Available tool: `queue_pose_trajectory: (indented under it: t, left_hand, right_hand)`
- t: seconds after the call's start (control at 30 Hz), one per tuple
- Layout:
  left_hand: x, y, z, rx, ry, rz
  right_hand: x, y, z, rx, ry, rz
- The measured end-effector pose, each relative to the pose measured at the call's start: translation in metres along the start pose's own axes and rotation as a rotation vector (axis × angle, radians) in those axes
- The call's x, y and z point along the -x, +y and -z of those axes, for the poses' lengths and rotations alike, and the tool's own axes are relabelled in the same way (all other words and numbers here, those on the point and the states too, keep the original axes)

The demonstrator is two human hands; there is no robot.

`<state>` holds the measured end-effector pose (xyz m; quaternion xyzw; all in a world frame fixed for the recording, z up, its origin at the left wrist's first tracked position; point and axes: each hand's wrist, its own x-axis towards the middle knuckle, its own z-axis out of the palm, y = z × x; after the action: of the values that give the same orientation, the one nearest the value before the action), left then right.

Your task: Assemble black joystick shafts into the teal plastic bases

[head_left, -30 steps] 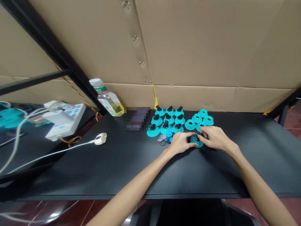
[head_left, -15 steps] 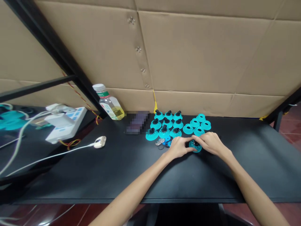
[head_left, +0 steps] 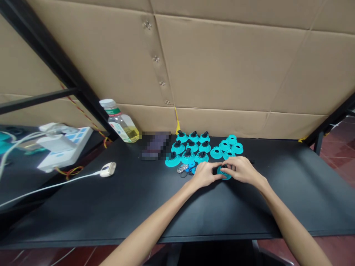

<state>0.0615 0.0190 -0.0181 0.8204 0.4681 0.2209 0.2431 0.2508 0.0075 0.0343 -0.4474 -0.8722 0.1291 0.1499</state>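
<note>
A turquoise flanged ring (head_left: 226,176) with a black part in its middle rests on the black table. My left hand (head_left: 204,174) grips its left side between thumb and fingers. From the right, my right hand (head_left: 240,168) has its bent fingers on the black part at the top; the fingertips partly hide it. Just left of my left hand lie small blue discs (head_left: 192,165), silvery metal discs (head_left: 182,169) and a thin dark ring (head_left: 183,175). Behind my right hand several plain turquoise rings (head_left: 216,152) sit in a group.
Rows of turquoise rings with black knobs (head_left: 188,156) stand at the back. Left of them are a pixelated dark flat object (head_left: 155,145) and a bottle of yellow liquid (head_left: 122,123). A white cable plug (head_left: 108,169) and a power strip (head_left: 66,151) lie further left. Cardboard (head_left: 222,66) walls the back.
My right fingers have shifted from pressing across the ring's top to a curled hold on the black part. My left hand keeps its grip. The whole view has shifted slightly.
</note>
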Motion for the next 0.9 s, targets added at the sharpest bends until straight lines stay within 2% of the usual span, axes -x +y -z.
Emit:
queue_pose_trajectory:
  t: [0.17,0.27,0.5,0.73,0.9]
  left_hand:
    - [-0.002,-0.002,-0.002,-0.043,0.015,-0.014]
    - [-0.003,-0.003,-0.002,-0.049,0.005,0.005]
    - [-0.003,-0.002,-0.002,-0.034,-0.018,0.008]
    - [-0.003,-0.005,-0.004,-0.034,-0.005,-0.035]
    - [-0.002,-0.004,-0.003,-0.042,-0.032,-0.031]
  right_hand:
    - [-0.003,-0.011,-0.006,0.34,0.017,-0.073]
    - [-0.004,-0.016,-0.009,0.448,0.019,-0.101]
    - [-0.006,-0.011,-0.013,0.455,0.035,-0.137]
    - [-0.007,-0.008,-0.019,0.515,0.081,-0.281]
    - [-0.006,-0.006,-0.018,0.491,0.108,-0.293]
